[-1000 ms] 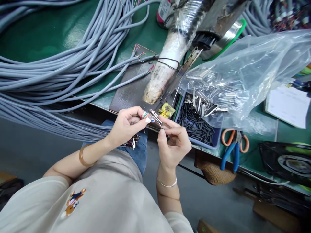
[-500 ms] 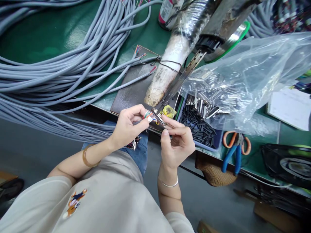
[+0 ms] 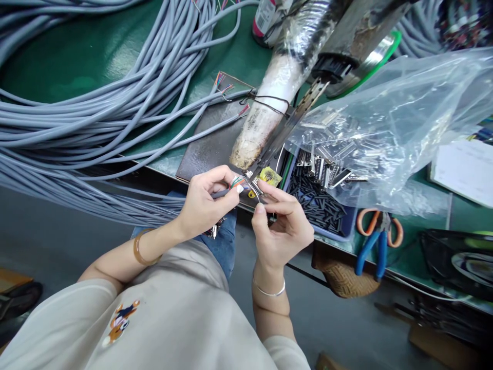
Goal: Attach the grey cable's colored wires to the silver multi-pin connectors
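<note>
My left hand pinches the end of a grey cable, whose stripped coloured wires fan out past the fingertips. Just beyond them is a small metal multi-pin connector, under the tip of the soldering iron. My right hand is closed, thumb and finger pinching a thin silvery solder wire that runs to the connector. Its upper fingertip reaches the connector's right end; whether it grips it I cannot tell. A yellow sponge-like piece lies behind that hand.
Grey cables cover the left side. A wrapped white tube comes down beside the iron. To the right are a blue tray of black sleeves, a plastic bag of connectors, pliers and a solder spool.
My hands have hardly moved. The connector sits slightly differently at the iron's tip, and more of the grey cable end shows in my left hand. The view has shifted slightly.
</note>
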A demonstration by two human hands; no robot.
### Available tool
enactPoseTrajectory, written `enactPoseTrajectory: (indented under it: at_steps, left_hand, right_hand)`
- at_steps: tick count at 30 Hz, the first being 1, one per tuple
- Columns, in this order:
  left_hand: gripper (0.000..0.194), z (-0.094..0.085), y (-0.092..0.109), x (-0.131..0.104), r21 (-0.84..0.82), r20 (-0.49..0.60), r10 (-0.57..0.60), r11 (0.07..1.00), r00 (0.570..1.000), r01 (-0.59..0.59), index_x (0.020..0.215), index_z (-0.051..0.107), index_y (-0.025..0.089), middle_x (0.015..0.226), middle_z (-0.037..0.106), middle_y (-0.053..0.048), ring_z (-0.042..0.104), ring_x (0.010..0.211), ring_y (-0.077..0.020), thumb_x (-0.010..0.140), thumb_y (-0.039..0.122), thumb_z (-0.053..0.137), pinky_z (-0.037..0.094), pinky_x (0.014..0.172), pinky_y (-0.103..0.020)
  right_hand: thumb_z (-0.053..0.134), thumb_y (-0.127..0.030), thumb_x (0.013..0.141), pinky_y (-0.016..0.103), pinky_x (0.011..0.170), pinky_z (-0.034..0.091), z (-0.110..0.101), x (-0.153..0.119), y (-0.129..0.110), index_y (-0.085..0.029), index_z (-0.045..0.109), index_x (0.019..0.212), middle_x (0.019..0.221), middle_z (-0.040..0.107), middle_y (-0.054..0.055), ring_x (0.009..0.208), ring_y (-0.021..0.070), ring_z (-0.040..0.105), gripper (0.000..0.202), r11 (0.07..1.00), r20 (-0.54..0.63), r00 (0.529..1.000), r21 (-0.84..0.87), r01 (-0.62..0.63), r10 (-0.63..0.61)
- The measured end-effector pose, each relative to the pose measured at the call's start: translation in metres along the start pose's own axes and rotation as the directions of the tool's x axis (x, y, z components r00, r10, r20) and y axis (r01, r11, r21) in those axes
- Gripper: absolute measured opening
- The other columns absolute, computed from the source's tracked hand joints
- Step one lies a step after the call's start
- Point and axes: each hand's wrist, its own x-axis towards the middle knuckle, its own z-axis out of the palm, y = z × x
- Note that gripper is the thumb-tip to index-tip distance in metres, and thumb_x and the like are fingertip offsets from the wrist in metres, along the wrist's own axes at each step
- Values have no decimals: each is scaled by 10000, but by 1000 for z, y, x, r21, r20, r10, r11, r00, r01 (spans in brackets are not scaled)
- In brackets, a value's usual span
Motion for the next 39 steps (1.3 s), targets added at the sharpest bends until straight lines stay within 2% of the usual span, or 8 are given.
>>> enactPoseTrajectory:
  at_steps: [8, 16, 22, 31, 36, 39]
  left_hand:
    - [145, -1, -2, -3, 11, 13, -30, 999, 999, 30, 679, 591, 176, 733, 648, -35, 608, 695, -126, 754, 177, 716, 449, 545, -200]
    - [92, -3, -1, -3, 20, 43, -12, 1000, 999, 11, 718, 636, 170, 751, 670, -43, 624, 721, -133, 777, 175, 706, 462, 563, -203]
    - [103, -5, 0, 1, 44, 102, 14, 999, 995, -19, 703, 624, 161, 752, 676, -37, 618, 708, -118, 793, 175, 670, 477, 594, -196]
    - [127, -6, 3, 3, 54, 118, 42, 997, 992, -48, 705, 629, 154, 748, 670, -37, 607, 691, -109, 817, 201, 667, 473, 593, -191]
    - [117, -7, 3, 5, 44, 116, 17, 999, 993, -22, 706, 638, 157, 732, 664, -33, 595, 672, -109, 798, 204, 693, 464, 576, -195]
    - [130, -9, 3, 6, 26, 140, -36, 999, 990, 33, 686, 629, 158, 705, 650, -27, 584, 648, -106, 776, 201, 711, 457, 562, -195]
  right_hand:
    - [684, -109, 868, 355, 845, 680, 0, -5, 4, -228, 604, 850, 1169, 787, 52, 1024, 194, 780, 144, 997, 12, 998, -23, 70, -70]
    - [693, -155, 886, 370, 827, 668, -2, -4, 3, -227, 612, 847, 1104, 799, 42, 980, 201, 783, 115, 1000, 1, 1000, -1, -29, 29]
    - [710, -150, 879, 360, 802, 648, -3, -1, 4, -234, 643, 847, 1076, 799, 26, 950, 193, 775, 112, 999, 10, 1000, -45, 15, -14]
    - [734, -124, 857, 358, 811, 636, -2, 7, 1, -244, 682, 858, 1048, 802, 4, 939, 185, 768, 131, 993, 6, 997, -91, 73, -73]
    - [740, -129, 850, 369, 804, 640, -2, 9, -1, -252, 687, 853, 1029, 804, -2, 916, 189, 771, 134, 984, 4, 995, -145, 100, -101]
    - [727, -131, 852, 358, 786, 642, -3, 8, 2, -250, 657, 844, 1042, 804, 7, 916, 187, 772, 139, 982, 26, 992, -138, 128, -126]
